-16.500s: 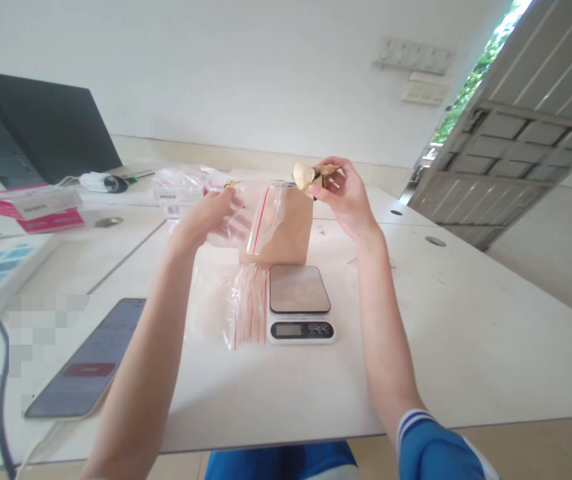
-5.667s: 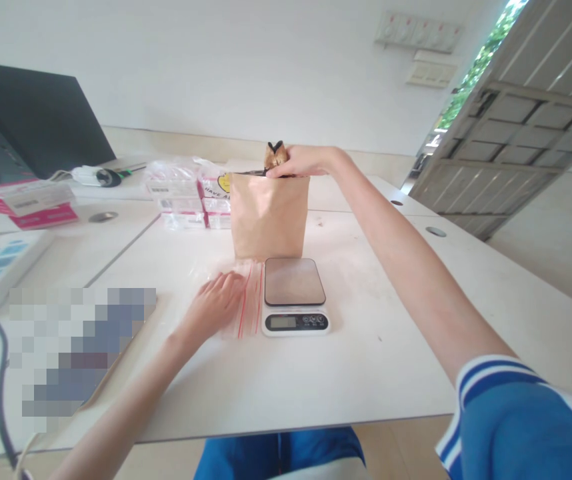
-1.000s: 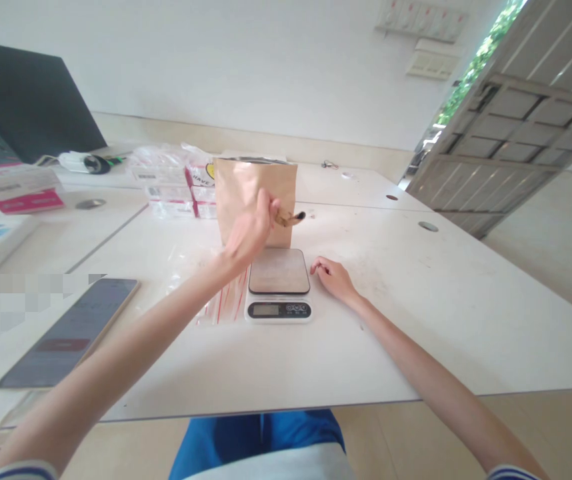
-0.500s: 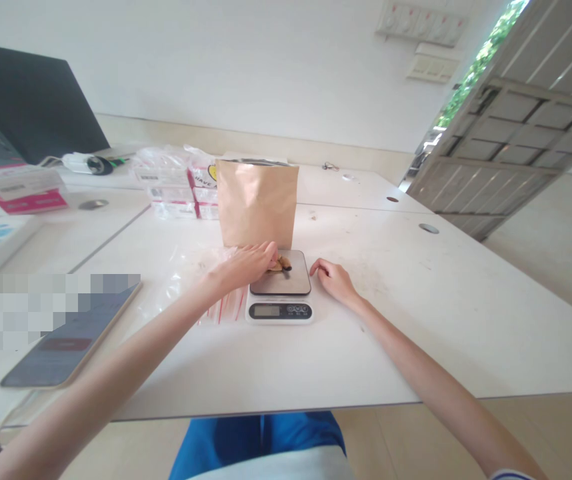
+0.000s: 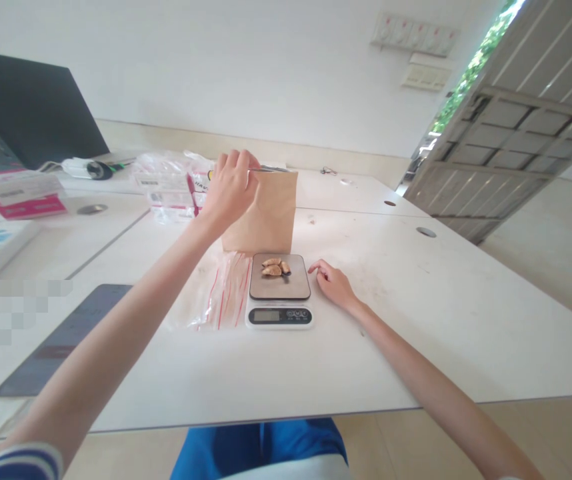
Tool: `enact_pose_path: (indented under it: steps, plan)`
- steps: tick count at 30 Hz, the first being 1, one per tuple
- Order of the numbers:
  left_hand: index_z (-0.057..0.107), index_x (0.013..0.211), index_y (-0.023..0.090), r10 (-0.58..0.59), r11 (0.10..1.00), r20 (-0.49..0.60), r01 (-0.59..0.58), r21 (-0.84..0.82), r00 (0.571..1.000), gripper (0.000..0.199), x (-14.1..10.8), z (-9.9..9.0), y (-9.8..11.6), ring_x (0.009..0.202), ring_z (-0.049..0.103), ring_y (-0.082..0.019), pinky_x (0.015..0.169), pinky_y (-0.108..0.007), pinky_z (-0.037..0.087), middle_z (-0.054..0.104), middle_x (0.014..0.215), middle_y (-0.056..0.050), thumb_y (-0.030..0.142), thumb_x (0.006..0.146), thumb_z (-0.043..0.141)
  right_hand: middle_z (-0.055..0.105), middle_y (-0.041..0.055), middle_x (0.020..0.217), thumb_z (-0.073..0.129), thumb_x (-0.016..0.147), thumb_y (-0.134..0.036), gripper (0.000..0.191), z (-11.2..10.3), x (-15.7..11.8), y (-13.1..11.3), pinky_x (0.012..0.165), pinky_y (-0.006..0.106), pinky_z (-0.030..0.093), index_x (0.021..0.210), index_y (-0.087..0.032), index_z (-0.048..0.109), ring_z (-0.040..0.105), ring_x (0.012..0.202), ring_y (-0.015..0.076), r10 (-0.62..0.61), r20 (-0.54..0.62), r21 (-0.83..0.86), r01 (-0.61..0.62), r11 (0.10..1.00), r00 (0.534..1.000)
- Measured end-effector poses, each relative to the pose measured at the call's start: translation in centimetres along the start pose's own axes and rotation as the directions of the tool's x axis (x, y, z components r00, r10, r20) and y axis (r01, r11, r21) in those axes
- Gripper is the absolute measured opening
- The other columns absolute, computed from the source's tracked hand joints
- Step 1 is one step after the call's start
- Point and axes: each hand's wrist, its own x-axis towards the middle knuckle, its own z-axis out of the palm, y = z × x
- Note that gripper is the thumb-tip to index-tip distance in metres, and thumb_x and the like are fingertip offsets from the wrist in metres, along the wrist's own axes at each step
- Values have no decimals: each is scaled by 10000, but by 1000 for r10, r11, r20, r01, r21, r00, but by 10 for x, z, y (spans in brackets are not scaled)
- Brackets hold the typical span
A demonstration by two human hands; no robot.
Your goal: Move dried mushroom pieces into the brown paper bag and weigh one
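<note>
My left hand [image 5: 230, 185] is raised at the top left rim of an upright brown paper bag [image 5: 269, 217]. Its bent fingertips touch the bag's mouth; whether they pinch anything is hidden. In front of the bag stands a small digital kitchen scale [image 5: 279, 298]. A few tan dried pieces [image 5: 273, 268] lie on its platform. My right hand [image 5: 333, 283] rests on the white table [image 5: 416, 320] just right of the scale, fingers loosely curled and holding nothing. Clear zip bags with red seals [image 5: 221, 297] lie flat to the left of the scale.
A phone [image 5: 61, 337] lies face up at the near left. Packaged goods [image 5: 169, 183] are stacked behind the bag's left side. Pink boxes [image 5: 19, 197] and a dark screen [image 5: 31, 113] stand at the far left. A grey door [image 5: 516, 153] is at the right.
My left hand set the dried pieces on the scale, let go and rose back to the bag's mouth. The right hand has stayed beside the scale.
</note>
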Motion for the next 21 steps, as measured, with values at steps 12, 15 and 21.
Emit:
enact_pose_path:
  steps: [12,15,21]
  plan:
    - [668,853,189,-236,955,427,128,266,873,304,46,-14,12,944,598,-278,840,-411,431,663,914,-100,173,800,369,467,-39,556,333,783,-153,313,-1,1,-2,603,251,325,935,-222,598,498,581,161,9,2,-8,-9,1000,1000]
    - [663,812,181,-239,952,494,101,290,836,248,50,-11,8,969,597,-297,865,-437,421,658,923,-118,175,780,418,486,-33,572,335,784,-152,315,-1,1,-2,617,253,332,938,-220,601,512,595,162,16,7,-9,-16,1000,1000]
    - [607,680,166,-123,976,545,3,216,829,163,50,-2,-26,905,609,-267,869,-441,409,614,749,-72,252,752,489,520,-25,602,341,787,-150,322,-1,1,-3,629,257,333,949,-221,610,525,608,164,32,17,-14,-32,999,999]
